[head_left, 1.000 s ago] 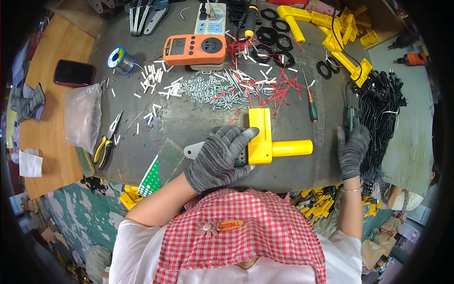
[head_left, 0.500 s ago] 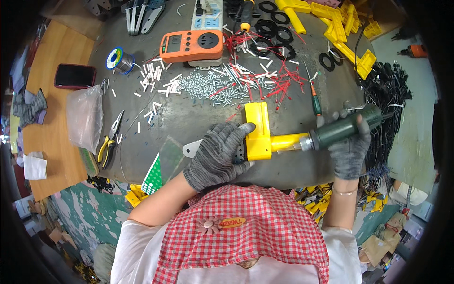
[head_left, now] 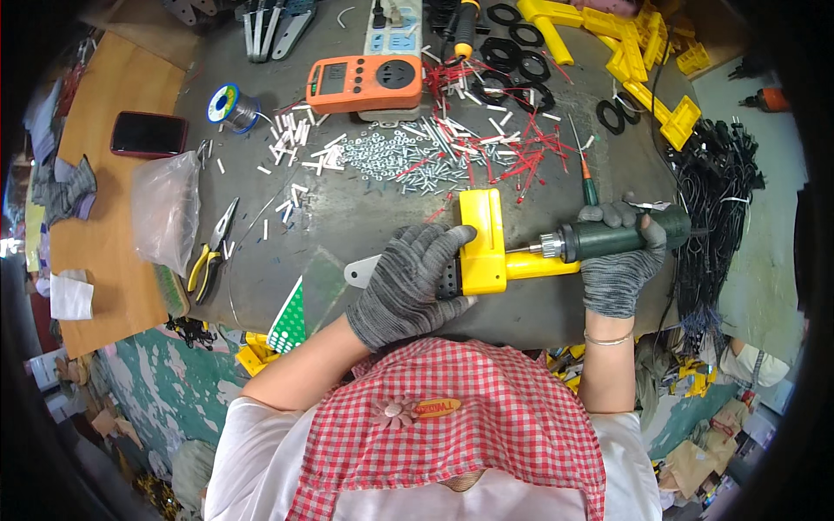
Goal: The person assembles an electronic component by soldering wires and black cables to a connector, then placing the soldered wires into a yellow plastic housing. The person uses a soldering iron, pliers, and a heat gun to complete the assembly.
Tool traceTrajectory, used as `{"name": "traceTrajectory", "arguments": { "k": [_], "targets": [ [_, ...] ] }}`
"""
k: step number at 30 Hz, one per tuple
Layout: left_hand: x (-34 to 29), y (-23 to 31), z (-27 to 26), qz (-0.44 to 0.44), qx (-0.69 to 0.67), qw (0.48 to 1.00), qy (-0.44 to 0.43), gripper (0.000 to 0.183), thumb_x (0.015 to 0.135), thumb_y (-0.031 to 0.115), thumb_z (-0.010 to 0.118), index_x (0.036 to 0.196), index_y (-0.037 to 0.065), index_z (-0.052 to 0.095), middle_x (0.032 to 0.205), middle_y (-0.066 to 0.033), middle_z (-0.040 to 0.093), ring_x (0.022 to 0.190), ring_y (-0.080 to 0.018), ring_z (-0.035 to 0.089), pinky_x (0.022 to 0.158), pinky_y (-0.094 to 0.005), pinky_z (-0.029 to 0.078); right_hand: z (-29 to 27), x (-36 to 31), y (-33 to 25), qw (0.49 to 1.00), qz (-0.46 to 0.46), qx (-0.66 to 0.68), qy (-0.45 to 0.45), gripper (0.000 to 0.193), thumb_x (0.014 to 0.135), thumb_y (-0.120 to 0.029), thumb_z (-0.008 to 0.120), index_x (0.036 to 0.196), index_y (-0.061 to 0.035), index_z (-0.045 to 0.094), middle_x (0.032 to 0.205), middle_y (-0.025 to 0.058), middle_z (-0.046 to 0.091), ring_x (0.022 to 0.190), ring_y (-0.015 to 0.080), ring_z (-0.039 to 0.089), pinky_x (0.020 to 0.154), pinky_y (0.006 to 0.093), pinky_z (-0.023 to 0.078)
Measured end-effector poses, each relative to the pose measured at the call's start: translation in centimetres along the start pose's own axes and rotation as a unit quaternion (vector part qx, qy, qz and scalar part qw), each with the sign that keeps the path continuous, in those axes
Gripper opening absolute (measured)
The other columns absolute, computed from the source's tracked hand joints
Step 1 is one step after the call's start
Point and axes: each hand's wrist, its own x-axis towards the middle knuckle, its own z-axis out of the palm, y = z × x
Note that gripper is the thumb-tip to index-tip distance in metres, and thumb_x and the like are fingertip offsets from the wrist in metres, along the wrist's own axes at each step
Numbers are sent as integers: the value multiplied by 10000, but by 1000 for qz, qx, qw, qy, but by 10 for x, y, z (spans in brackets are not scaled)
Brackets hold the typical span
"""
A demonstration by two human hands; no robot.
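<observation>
My left hand (head_left: 410, 282), in a grey knitted glove, is closed around the black end of a yellow plastic tool housing (head_left: 483, 243), its thumb on the housing's edge. A flat grey metal blade (head_left: 360, 272) with a hole sticks out to the left of that hand. My gloved right hand (head_left: 622, 269) wraps round a dark green electric screwdriver (head_left: 612, 240) lying nearly level. Its bit points left and reaches the housing's right side, just above the yellow handle (head_left: 543, 266). Whether the bit sits on a screw cannot be seen.
Loose screws and nuts (head_left: 408, 161), white sleeves and red wires lie beyond my hands. An orange power meter (head_left: 365, 84), solder spool (head_left: 233, 109) and pliers (head_left: 211, 252) are farther left. Black cables (head_left: 717, 191) hang at right; yellow housings (head_left: 643, 52) are heaped far right.
The screwdriver has swung from slanting up to nearly level, and its tip has shifted up and left to the housing above the handle. My left hand keeps its hold.
</observation>
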Motion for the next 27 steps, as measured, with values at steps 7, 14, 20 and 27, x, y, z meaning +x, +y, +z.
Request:
{"name": "traceTrajectory", "arguments": {
  "k": [7, 14, 20, 27],
  "targets": [
    [12, -25, -37, -222, -17, 973, 57, 255, 798, 164, 734, 1001, 27, 665, 956, -172, 622, 924, -334, 600, 868, -430, 475, 1, 1, 1, 1000, -18, -23, -1, 391, 758, -173, 672, 1096, -5, 571, 766, 19, 524, 758, 188, 520, 871, 445, 438],
    [33, -52, -39, -132, 303, 937, 116, 151, 842, 110, 611, 953, 32, 677, 946, -189, 637, 915, -364, 595, 857, -464, 476, 7, 2, 3, 1000, -18, -21, -1, 399, 759, -161, 674, 1109, -4, 563, 775, 28, 523, 768, 194, 520, 865, 445, 443],
    [15, -50, -40, -63, 256, 962, 75, 167, 815, 94, 611, 960, 32, 666, 939, -186, 627, 902, -364, 588, 848, -463, 476, 6, 4, 6, 999, -21, -25, 2, 408, 763, -160, 670, 1123, -5, 557, 784, 33, 522, 770, 199, 522, 860, 447, 445],
    [22, -54, -51, -144, 201, 968, 49, 180, 852, 166, 636, 980, 50, 686, 952, -204, 649, 936, -375, 621, 827, -451, 503, 6, 7, 5, 999, -17, -33, -3, 418, 759, -160, 677, 1127, -2, 557, 780, 33, 521, 772, 202, 524, 851, 442, 444]
  ]
}}
